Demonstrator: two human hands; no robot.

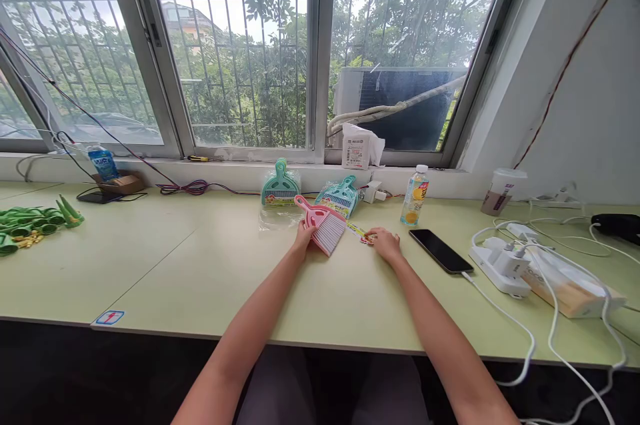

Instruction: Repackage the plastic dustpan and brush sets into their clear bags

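My left hand grips the lower edge of a pink mini brush-and-dustpan set lying tilted on the pale green table. My right hand rests palm down on the table, its fingertips pinching a small printed paper label beside the pink set. Two teal dustpan sets in clear wrap, one and the other, lean against the window ledge just behind. A clear plastic wrapper lies left of the pink set.
A small drink bottle and a black phone sit right of my hand. A white power strip with cables, a cup and a black object lie farther right. Green plastic items are at the far left.
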